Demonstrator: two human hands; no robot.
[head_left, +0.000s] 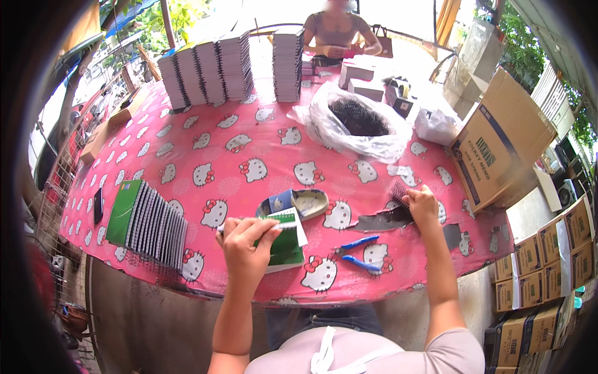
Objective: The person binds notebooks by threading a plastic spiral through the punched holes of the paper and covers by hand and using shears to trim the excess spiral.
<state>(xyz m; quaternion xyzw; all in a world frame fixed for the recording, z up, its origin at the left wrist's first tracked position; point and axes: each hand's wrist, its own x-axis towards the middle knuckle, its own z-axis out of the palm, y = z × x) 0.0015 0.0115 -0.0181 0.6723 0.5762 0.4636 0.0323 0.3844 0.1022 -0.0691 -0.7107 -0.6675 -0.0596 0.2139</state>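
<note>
Notebook point(283, 246) position: we hold it clamped in the left hand point(246, 246), raised just above the near edge of the table point(249, 168), its green cover facing up and away from us. The right hand point(422, 204) rests on a small heap of black wire coils point(398, 193) lying on the pink cloth, fingers closed together on them; we cannot tell whether a single coil is separated out.

Risks we judge from this arrangement:
- Coils tangle readily. Lifting one may drag others off the heap and towards the table edge.
- Pliers point(360, 252) with blue handles lie between our hands; a sweeping forearm could knock them to the floor.
- The notebook is pinched near one corner only. A loose hold may let loose sheets shift out of line.
- The leaning row of notebooks point(149, 221) at our left could topple if bumped.
</note>
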